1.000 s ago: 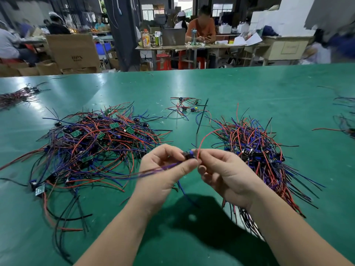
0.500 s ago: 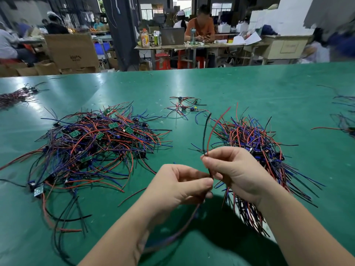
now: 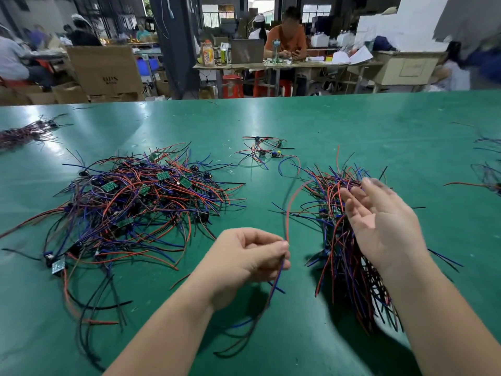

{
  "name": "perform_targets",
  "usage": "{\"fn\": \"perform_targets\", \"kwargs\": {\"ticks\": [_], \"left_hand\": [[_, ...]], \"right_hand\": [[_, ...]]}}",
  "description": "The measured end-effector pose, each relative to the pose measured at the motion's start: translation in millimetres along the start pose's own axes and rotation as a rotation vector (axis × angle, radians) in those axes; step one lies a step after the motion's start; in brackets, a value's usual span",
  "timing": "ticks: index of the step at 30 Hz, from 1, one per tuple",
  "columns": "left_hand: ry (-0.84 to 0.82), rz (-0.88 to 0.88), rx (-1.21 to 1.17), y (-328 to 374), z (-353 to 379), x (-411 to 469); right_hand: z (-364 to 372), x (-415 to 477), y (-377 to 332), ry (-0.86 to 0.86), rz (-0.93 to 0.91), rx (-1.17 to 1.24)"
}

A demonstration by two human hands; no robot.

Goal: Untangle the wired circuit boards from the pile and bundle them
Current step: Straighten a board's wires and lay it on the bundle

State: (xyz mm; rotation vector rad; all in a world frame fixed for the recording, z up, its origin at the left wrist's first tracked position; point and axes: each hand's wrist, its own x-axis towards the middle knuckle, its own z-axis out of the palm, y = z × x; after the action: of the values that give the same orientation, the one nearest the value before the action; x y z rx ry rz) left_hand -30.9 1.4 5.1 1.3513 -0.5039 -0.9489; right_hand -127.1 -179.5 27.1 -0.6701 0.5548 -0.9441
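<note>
Head view: the left hand [image 3: 244, 259] now has the freed wired piece [image 3: 288, 213] to itself. Half a second ago both hands pinched it between them. The right hand [image 3: 385, 223] has since let go and swung out toward the tabletop's right side, where it hangs over the sorted bundle [image 3: 341, 256] with its fingers [image 3: 375, 194] straight, spread apart and holding nothing. The left fingers [image 3: 279, 246] are clamped on the piece at thumb and fingertip. A red lead arcs up from the pinch, and blue and purple leads trail down toward the near edge.

To my eye this means the piece is clear of the tangle and ready to join the bundle. The right hand looks placed to receive it or to gather the bundle.

The tangled pile [image 3: 135, 202] lies left of centre on the green tabletop [image 3: 352, 126], with small green boards showing among its wires. A small loose cluster [image 3: 264, 151] sits toward the far edge, well apart from both.

The held piece's own board is hidden inside the left hand. The right fingertips and the hanging leads are smeared by motion. The right forearm covers the bundle's near end. Wire heaps at the left and right edges are cut off.
</note>
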Motion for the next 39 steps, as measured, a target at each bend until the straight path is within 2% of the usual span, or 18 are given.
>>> {"fn": "perform_targets", "kwargs": {"ticks": [2,5,6,7,9,11,13,14,16,17,19,22,27,29,31,34,36,39], "left_hand": [[0.114,0.025,-0.057,0.9,-3.1,4.6],[0.157,0.037,-0.098,0.5,-6.3,7.0],[0.145,0.039,-0.085,0.2,-6.3,6.7],[0.123,0.041,-0.065,-0.9,-6.0,6.5],[0.067,0.046,-0.035,-1.2,-5.3,5.9],[0.07,0.05,-0.029,1.9,-7.9,6.9],[0.195,0.126,0.064,4.9,-17.3,9.2],[0.321,0.204,0.207,5.5,-26.1,11.3],[0.628,0.338,0.7,5.1,-48.9,15.6],[0.721,0.356,0.924,3.3,-60.7,17.9],[0.743,0.229,1.179,-2.2,-81.8,24.5],[0.664,-0.028,1.283,-9.2,-91.7,28.4],[0.786,0.016,1.406,-10.3,-95.1,29.3],[0.894,0.164,1.333,-6.3,-93.3,25.6],[0.977,0.411,1.173,-0.9,-89.0,21.4],[0.986,0.783,0.952,9.6,-77.3,15.6],[0.909,0.998,0.912,13.7,-63.7,11.1],[0.584,1.223,0.986,7.9,-30.4,2.6]], "right_hand": [[1.6,-8.2,4.0,-0.17,0.0,-0.232],[4.6,-29.2,18.7,-0.673,-0.061,-0.756],[5.6,-36.3,24.9,-0.789,-0.136,-0.912],[6.6,-41.5,31.2,-0.834,-0.268,-1.047],[7.9,-44.1,39.3,-0.78,-0.524,-1.146],[7.9,-40.9,35.0,-0.681,-0.617,-1.055],[4.9,-33.5,22.4,-0.522,-0.671,-0.994],[2.0,-28.5,15.0,-0.424,-0.699,-1.012],[-4.4,-17.6,1.9,-0.202,-0.708,-1.142],[-7.1,-13.3,-2.1,-0.101,-0.675,-1.246],[-9.0,-11.8,-4.7,0.012,-0.581,-1.397],[-4.4,-18.8,-2.1,-0.016,-0.548,-1.393],[-0.1,-26.1,8.9,-0.142,-0.539,-1.367],[-0.6,-25.7,12.4,-0.168,-0.552,-1.367],[-1.2,-26.1,16.8,-0.177,-0.563,-1.376],[-1.9,-27.1,23.1,-0.192,-0.598,-1.328],[-0.5,-29.0,26.3,-0.289,-0.579,-1.267],[6.6,-37.5,33.7,-0.602,-0.292,-1.022]]}}
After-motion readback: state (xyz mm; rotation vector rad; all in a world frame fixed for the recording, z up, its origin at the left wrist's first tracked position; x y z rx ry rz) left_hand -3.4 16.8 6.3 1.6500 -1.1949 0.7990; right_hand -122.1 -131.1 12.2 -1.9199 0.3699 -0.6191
